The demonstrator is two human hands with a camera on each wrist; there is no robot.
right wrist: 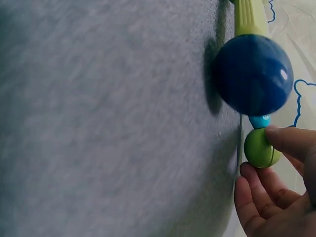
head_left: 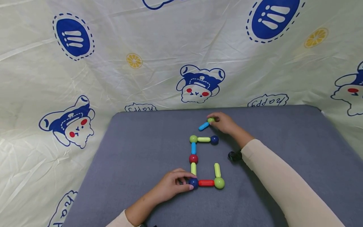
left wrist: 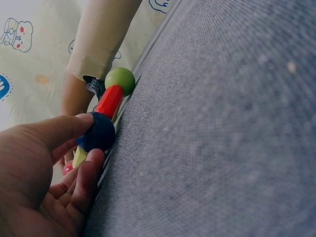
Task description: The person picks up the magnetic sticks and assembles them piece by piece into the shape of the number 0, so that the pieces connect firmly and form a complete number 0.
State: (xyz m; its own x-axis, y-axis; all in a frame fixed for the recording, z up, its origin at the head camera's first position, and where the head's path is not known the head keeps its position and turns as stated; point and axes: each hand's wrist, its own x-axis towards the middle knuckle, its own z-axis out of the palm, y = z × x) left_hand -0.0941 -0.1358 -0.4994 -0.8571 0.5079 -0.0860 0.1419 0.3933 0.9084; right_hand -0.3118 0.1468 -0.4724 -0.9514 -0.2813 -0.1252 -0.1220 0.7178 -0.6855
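Observation:
My left hand pinches a dark blue ball between thumb and fingers, at the near left corner of a shape laid on the table. From that ball a red stick runs right to a green ball with a yellow-green stick. Away from it runs another yellow-green stick, then a red ball, a light blue stick and a green ball. Beyond the shape, my right hand pinches a separate green ball joined to a light blue stick.
At the shape's far end, a yellow-green stick joins a dark blue ball. The grey tabletop meets a printed cloth at its far edge. A black wrist device sits below the right sleeve.

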